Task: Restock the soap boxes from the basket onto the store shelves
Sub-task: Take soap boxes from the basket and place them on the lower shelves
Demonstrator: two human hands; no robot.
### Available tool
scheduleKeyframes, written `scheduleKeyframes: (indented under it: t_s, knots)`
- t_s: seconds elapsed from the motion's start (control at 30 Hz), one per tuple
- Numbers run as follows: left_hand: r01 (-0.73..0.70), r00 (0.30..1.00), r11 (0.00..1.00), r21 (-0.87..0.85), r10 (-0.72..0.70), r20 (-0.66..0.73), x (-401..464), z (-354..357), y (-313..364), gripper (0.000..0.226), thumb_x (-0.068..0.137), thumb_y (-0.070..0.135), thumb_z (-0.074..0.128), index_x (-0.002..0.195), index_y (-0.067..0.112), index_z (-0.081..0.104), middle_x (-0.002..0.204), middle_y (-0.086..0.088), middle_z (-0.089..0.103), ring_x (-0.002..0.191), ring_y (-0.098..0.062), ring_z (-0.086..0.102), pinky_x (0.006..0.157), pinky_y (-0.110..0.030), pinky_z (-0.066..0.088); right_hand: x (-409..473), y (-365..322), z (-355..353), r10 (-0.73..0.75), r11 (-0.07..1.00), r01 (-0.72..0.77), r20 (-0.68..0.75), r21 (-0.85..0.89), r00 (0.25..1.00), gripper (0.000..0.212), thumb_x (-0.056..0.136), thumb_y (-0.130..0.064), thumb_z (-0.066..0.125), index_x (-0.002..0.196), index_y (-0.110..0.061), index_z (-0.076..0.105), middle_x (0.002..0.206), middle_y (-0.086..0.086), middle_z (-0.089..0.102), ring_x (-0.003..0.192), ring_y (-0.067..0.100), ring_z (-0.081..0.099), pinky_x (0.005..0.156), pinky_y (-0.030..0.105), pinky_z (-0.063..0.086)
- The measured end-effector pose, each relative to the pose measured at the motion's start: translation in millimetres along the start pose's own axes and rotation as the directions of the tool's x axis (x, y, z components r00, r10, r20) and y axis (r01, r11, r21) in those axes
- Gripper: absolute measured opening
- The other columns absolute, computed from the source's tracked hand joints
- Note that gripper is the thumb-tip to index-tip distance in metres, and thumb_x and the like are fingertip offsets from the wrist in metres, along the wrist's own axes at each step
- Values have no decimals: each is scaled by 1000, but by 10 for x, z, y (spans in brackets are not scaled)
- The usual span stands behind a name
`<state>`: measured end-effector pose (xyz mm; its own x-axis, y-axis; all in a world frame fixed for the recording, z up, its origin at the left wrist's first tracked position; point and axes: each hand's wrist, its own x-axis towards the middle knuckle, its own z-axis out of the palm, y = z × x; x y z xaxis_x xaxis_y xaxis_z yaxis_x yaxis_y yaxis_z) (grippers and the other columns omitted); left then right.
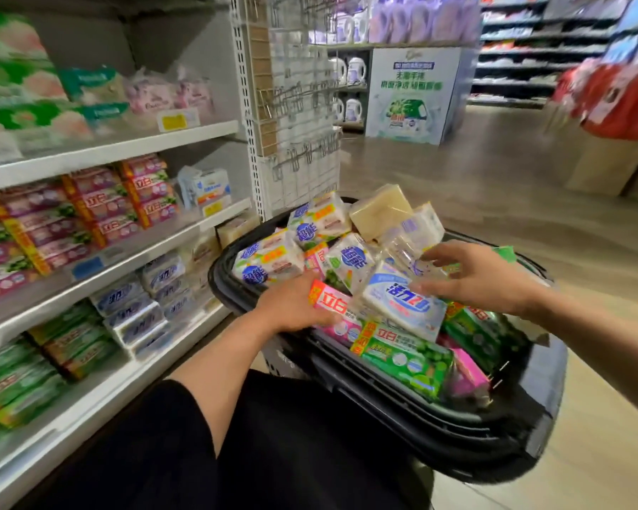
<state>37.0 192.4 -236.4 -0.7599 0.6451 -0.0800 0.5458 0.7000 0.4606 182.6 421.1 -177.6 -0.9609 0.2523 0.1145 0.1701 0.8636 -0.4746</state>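
Observation:
A black basket (468, 428) sits in front of me, heaped with wrapped soap packs in white, pink and green. My left hand (291, 305) grips a pink soap pack (337, 314) at the basket's near left side, fingers curled over its edge. My right hand (483, 277) reaches in from the right with fingers extended, touching a white and blue soap pack (402, 301) and a clear-wrapped pack (409, 248) above it. To the left, the store shelves (100, 152) hold rows of pink, white and green soap packs.
A white pegboard panel with metal hooks (299, 104) stands right behind the basket at the shelf's end. Across the tan floor (494, 171) are a detergent display stand (413, 97), red goods at the far right, and more aisles behind.

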Motion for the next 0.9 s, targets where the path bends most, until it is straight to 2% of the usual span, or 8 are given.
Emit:
scheduleKeyframes:
  t_s: [0.07, 0.13, 0.27, 0.4, 0.53, 0.67, 0.83, 0.9]
  knots:
    - [38, 999, 999, 38, -39, 30, 52, 0, 19, 84, 85, 60, 61, 151, 20, 27, 148, -3, 43, 132, -23, 45, 104, -35, 39, -117, 42, 80, -56, 998, 55, -59, -21, 997, 86, 51, -76, 61, 111, -15, 69, 110, 0, 60, 103, 16, 58, 93, 31, 46]
    - [72, 995, 995, 64, -76, 65, 108, 11, 2, 74, 86, 62, 56, 143, 19, 39, 140, -4, 50, 125, -24, 50, 99, -35, 43, -196, 48, 167, -94, 994, 91, -49, -55, 994, 90, 50, -82, 61, 108, -13, 70, 109, 2, 56, 103, 18, 55, 94, 28, 42]
    - [148, 989, 988, -42, -149, -12, 152, 58, -106, 75, 65, 74, 69, 116, 20, 58, 116, 1, 62, 107, -21, 60, 88, -35, 47, -216, 31, 341, -147, 974, 135, -52, -183, 988, 75, 54, -59, 82, 108, -10, 68, 110, 5, 55, 103, 22, 52, 92, 37, 42]
    - [95, 987, 962, -255, -125, -105, 153, 53, -94, 85, 59, 51, 87, 127, 14, 53, 129, -9, 56, 117, -28, 54, 99, -45, 45, -208, 31, 396, -143, 985, 123, -177, -118, 974, 61, 48, -55, 85, 88, -16, 61, 87, 1, 62, 80, 23, 57, 70, 38, 44]
    - [-24, 967, 939, -342, -65, -245, 44, 26, -75, 66, 62, 35, 90, 113, 22, 49, 122, -2, 55, 116, -21, 52, 96, -42, 46, -278, 25, 436, -170, 985, 170, -244, -23, 955, 54, 45, -57, 71, 82, -24, 50, 71, -9, 58, 63, 18, 53, 56, 38, 42]
    - [-160, 912, 742, -651, -141, -385, -253, -136, -256, 65, 55, 30, 94, 104, 20, 53, 110, -1, 62, 107, -16, 60, 92, -37, 51, -193, -120, 398, -282, 959, 275, -267, -64, 922, 52, 45, -57, 69, 82, -24, 52, 70, -8, 60, 60, 18, 53, 53, 36, 43]
    - [-287, 757, 530, -798, -385, -528, -889, -659, -681, 58, 55, 24, 82, 103, 16, 51, 101, -7, 65, 91, -19, 66, 75, -34, 56, 77, -788, 481, -475, 865, 502, -302, 13, 826, 56, 46, -39, 84, 92, -16, 60, 77, -2, 64, 68, 18, 60, 61, 39, 48]
    - [-304, 686, 510, -804, -468, -557, -1196, -882, -993, 57, 56, 25, 81, 104, 19, 50, 102, -7, 66, 89, -17, 67, 71, -32, 56, 242, -1191, 637, -595, 782, 624, -297, 2, 747, 60, 46, -27, 88, 97, -12, 61, 84, 2, 65, 74, 16, 59, 65, 33, 46]
